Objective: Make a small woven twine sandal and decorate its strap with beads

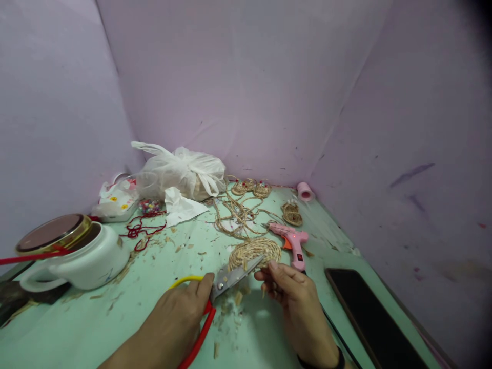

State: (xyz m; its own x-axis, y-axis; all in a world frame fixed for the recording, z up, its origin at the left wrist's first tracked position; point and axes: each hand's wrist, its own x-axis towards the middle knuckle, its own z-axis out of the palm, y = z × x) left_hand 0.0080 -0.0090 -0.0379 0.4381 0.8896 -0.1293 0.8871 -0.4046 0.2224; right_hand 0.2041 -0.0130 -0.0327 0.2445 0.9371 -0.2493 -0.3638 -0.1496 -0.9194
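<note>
My left hand (184, 312) is closed around a pair of scissors (235, 275) with one yellow and one red handle. The blades point up and to the right, over the near edge of an oval coil of braided straw cord (249, 250). At the coil's lower right edge, the fingers of my right hand (298, 297) are pinched on it, and a small straw end hangs below the fingertips. Just behind that hand lies a pink glue gun (290, 238) with an orange trigger. Loose straw cord (240, 215) is tangled beyond the coil.
Straw scraps litter the green table (154, 312). To the left stand a white pot (100, 261) and its lid (57, 233); red cord (142, 228) and a white plastic bag (184, 169) lie beyond. A phone (369, 312) is at right, and small straw sandals (292, 212) farther back.
</note>
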